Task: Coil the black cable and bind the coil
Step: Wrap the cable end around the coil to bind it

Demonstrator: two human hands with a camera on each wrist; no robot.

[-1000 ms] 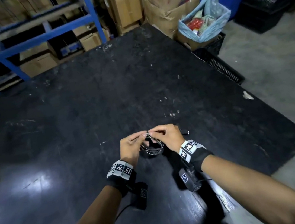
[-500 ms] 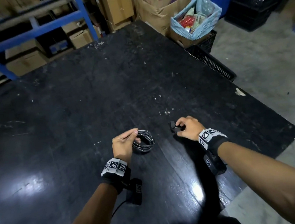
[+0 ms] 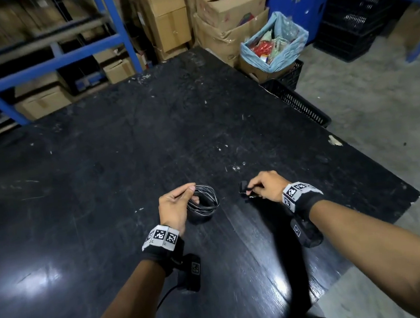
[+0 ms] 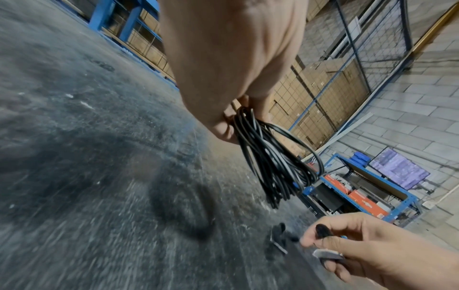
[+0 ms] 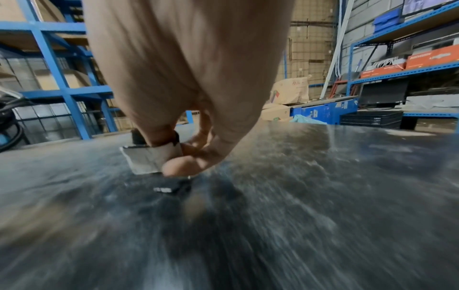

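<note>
The black cable (image 3: 204, 200) is wound into a small coil of several loops. My left hand (image 3: 180, 204) pinches the coil's left side between thumb and fingers and holds it just above the black table (image 3: 149, 144). In the left wrist view the coil (image 4: 270, 157) hangs from those fingers. To the right, my right hand (image 3: 264, 188) pinches a short black strap (image 3: 244, 190) at the table surface. The right wrist view shows the strap (image 5: 146, 159) with a pale underside, held between thumb and fingertips. The hands are apart, the coil between them.
Blue shelving (image 3: 43, 62) with cartons stands beyond the table's far edge. Cardboard boxes (image 3: 228, 7) and a box lined with a blue bag (image 3: 274, 44) sit at the far right corner, beside black crates (image 3: 299, 99). The table's right edge (image 3: 377, 166) drops to a concrete floor.
A second ago both hands held the coil together. My right hand has let go, moved right and taken hold of the strap on the table. My left hand keeps the coil.
</note>
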